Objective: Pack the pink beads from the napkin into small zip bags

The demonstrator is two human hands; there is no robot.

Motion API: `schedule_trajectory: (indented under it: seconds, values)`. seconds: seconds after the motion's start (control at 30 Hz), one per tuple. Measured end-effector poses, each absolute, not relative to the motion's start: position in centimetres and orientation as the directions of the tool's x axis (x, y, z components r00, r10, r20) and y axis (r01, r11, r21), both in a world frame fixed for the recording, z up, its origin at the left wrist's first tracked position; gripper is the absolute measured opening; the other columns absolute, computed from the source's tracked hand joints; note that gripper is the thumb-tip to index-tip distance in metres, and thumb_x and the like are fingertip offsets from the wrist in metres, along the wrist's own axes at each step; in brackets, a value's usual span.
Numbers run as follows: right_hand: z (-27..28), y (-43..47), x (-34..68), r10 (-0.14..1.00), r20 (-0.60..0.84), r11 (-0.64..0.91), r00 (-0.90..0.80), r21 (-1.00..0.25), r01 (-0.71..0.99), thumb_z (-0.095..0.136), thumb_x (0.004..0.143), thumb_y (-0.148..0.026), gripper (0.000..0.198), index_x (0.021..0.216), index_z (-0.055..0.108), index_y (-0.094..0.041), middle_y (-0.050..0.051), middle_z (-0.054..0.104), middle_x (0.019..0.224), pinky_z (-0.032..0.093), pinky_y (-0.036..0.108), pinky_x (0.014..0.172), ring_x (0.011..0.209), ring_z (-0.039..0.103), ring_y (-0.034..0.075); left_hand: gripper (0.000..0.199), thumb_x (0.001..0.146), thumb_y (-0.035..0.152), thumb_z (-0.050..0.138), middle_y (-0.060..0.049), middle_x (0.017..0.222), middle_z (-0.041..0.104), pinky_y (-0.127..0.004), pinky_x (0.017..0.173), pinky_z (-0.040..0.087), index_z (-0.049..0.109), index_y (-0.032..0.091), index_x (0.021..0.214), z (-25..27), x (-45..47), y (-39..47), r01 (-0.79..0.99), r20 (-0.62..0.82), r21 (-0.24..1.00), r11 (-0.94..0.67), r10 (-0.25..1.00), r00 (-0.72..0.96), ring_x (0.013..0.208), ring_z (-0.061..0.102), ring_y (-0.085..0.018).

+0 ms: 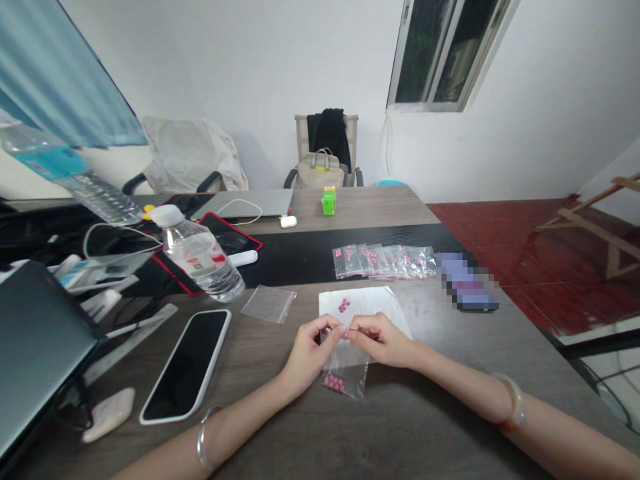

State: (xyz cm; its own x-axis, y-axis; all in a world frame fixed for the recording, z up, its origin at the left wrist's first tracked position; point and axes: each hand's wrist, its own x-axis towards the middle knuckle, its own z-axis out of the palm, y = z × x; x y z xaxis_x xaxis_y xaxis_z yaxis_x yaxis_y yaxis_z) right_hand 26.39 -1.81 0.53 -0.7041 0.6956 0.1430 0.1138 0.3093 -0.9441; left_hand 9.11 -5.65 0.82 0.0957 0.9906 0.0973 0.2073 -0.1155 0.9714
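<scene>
My left hand (pixel 311 348) and my right hand (pixel 384 341) meet over the near part of a white paper sheet (pixel 393 303). Both pinch the top edge of a small clear zip bag (pixel 355 381), which hangs toward me. Several round pink tablets (pixel 334 383) sit in its lower left corner. The bag's mouth is hidden by my fingertips, so I cannot tell if it is sealed. On the paper, just beyond my fingers, lies a small cluster of loose pink tablets (pixel 344 305). Farther back, overlapping clear bags (pixel 383 261) with pink tablets form a row.
Left of the paper lies a flat clear bag (pixel 270 304). A phone (pixel 187 367), a water bottle (pixel 200 257) and a dark laptop (pixel 45 360) occupy the left side. A blurred-out device (pixel 467 283) is at right. A green box (pixel 329 201) stands at the back.
</scene>
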Motion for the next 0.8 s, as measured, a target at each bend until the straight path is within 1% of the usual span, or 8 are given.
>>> schedule_trajectory:
  seconds: [0.2, 0.33, 0.53, 0.67, 0.8]
  values:
    - [0.1, -1.76, 26.25, 0.689, 0.144, 0.303, -0.71, -0.948, 0.102, 0.046, 0.089, -0.046, 0.041, 0.06, 0.039, -0.019, -0.008, 0.027, 0.051, 0.019, 0.021, 0.043, 0.045, 0.023, 0.006, 0.028, 0.084, 0.039, 0.056, 0.0, 0.064, 0.058, -0.023, 0.061, 0.038, 0.062, 0.016, 0.07, 0.93, 9.15, -5.74, 0.191, 0.087, 0.975, -0.111, 0.988, 0.128, 0.061, 0.048, -0.013]
    - [0.18, -1.66, 26.22, 0.696, 0.153, 0.32, -0.701, -0.941, 0.113, 0.049, 0.087, -0.044, 0.042, 0.055, 0.038, -0.018, -0.007, 0.028, 0.049, 0.019, 0.021, 0.042, 0.045, 0.024, 0.006, 0.025, 0.085, 0.035, 0.056, 0.0, 0.066, 0.061, -0.024, 0.063, 0.04, 0.063, 0.016, 0.07, 0.99, 9.21, -5.94, 0.19, 0.116, 0.971, -0.143, 0.982, 0.146, 0.064, 0.052, -0.014]
    - [0.59, -1.74, 26.36, 0.671, 0.178, 0.371, -0.72, -0.921, 0.118, 0.048, 0.088, -0.039, 0.049, 0.048, 0.026, -0.019, -0.007, 0.019, 0.049, 0.017, 0.021, 0.042, 0.046, 0.018, 0.005, 0.024, 0.085, 0.032, 0.056, -0.002, 0.069, 0.064, -0.024, 0.065, 0.041, 0.064, 0.015, 0.071, 1.12, 9.24, -6.15, 0.186, 0.16, 0.964, -0.19, 0.973, 0.166, 0.067, 0.055, -0.015]
    - [0.67, -1.75, 26.31, 0.678, 0.18, 0.381, -0.713, -0.915, 0.132, 0.046, 0.089, -0.042, 0.051, 0.048, 0.028, -0.019, -0.007, 0.02, 0.049, 0.017, 0.021, 0.042, 0.046, 0.019, 0.006, 0.024, 0.085, 0.032, 0.057, -0.001, 0.067, 0.063, -0.024, 0.065, 0.041, 0.064, 0.015, 0.07, 1.08, 9.09, -6.05, 0.195, 0.158, 0.963, -0.186, 0.976, 0.148, 0.065, 0.054, -0.014]
    - [0.59, -1.59, 26.18, 0.695, 0.175, 0.386, -0.698, -0.909, 0.156, 0.046, 0.088, -0.049, 0.053, 0.048, 0.031, -0.018, -0.006, 0.021, 0.048, 0.016, 0.021, 0.042, 0.046, 0.02, 0.006, 0.025, 0.083, 0.033, 0.059, -0.002, 0.065, 0.063, -0.024, 0.063, 0.04, 0.065, 0.015, 0.067, 0.87, 8.97, -5.95, 0.203, 0.168, 0.961, -0.188, 0.979, 0.113, 0.064, 0.053, -0.014]
